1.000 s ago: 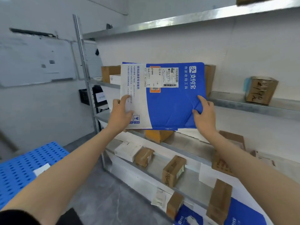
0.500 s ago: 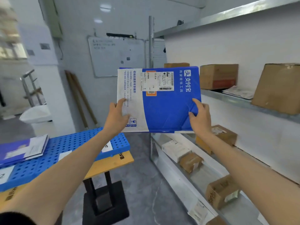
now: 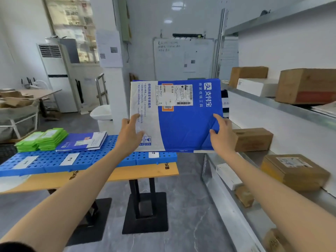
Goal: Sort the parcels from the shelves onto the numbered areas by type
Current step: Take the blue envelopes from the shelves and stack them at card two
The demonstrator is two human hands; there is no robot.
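The main risk is a sort error or a slip: the blue-and-white mailer [image 3: 179,116] is thin and held only by its lower edge, so it could flop or slide out between the fingers on the way to the counter [image 3: 101,174], or land on the wrong number. The matching stack of blue mailers [image 3: 82,141] lies above label 2 [image 3: 69,159], left of the fingers, beside green packets [image 3: 41,140]. The left hand [image 3: 130,134] pinches the white lower corner, fingers half curled, thumb in front. The right hand [image 3: 222,135] grips the blue lower corner likewise. The mailer hangs upright in the air, between counter and shelves [image 3: 283,106].
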